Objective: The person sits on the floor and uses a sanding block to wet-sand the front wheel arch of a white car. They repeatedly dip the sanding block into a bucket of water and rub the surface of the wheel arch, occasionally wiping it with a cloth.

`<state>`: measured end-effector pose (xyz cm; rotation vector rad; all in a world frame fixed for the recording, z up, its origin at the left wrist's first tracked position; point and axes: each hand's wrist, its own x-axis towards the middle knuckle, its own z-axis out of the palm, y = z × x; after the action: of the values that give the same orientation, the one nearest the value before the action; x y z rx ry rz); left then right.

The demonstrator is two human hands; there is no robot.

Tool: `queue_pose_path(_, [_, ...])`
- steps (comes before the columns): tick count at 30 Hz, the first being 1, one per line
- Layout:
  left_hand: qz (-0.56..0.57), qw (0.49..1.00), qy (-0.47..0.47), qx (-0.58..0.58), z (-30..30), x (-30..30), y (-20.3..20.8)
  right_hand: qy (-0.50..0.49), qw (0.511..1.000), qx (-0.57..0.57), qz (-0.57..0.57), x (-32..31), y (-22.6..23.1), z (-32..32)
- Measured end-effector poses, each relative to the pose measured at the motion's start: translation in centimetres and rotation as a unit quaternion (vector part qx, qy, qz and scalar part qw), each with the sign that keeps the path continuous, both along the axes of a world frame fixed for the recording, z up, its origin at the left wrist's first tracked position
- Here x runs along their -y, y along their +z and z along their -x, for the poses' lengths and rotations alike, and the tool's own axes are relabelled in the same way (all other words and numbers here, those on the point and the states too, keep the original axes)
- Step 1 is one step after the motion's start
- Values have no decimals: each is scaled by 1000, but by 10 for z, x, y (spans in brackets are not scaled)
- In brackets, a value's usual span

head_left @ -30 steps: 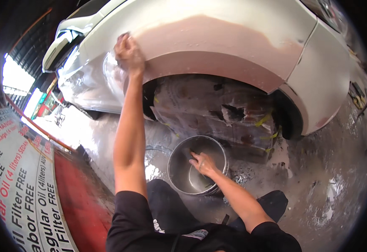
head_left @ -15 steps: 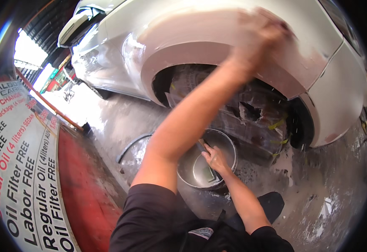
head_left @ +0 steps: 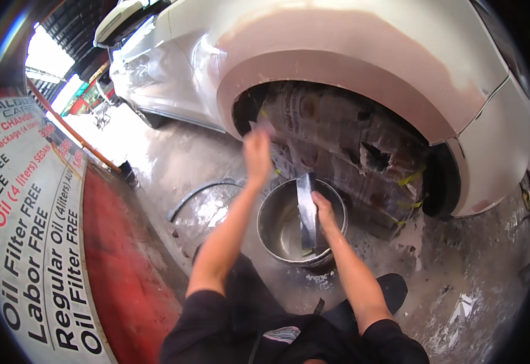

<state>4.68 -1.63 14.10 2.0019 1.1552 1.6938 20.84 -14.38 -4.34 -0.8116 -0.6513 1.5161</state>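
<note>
My right hand (head_left: 325, 212) grips a long, flat grey block (head_left: 307, 209) with a shiny face. The block stands steeply over the round metal bucket (head_left: 264, 233), its lower end inside the rim. To the left and beyond the bucket, my left hand (head_left: 257, 158) is raised in front of the covered wheel opening and smeared by motion. Whether its fingers hold anything is hidden by the blur. Above both hands curves the pale car's rear fender (head_left: 338, 64), with a dull pinkish-grey patch around the wheel arch. Neither hand touches the fender.
Printed paper sheeting (head_left: 313, 124), torn in one spot and taped in yellow, covers the wheel. A curved dark strip (head_left: 201, 189) lies on the wet concrete floor (head_left: 174, 155). A red and white sign board (head_left: 113, 255) stands at my left.
My left hand has come off the fender, down and left toward the wheel opening. My right hand has raised and turned the grey block in the bucket. The view has shifted slightly.
</note>
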Motion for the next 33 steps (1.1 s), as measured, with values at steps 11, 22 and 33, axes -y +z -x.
queue_pose_path(11, [-251,952,-7,-176,-63,31,154,-15,985,-170,-23,4,8,-28])
queue_pose_path(22, [-198,957,13,-210,-104,-68,257,57,965,-254,8,4,27,-21])
queue_pose_path(33, [-217,958,15,-184,-110,-22,207,66,951,-302,-30,-16,-10,-12])
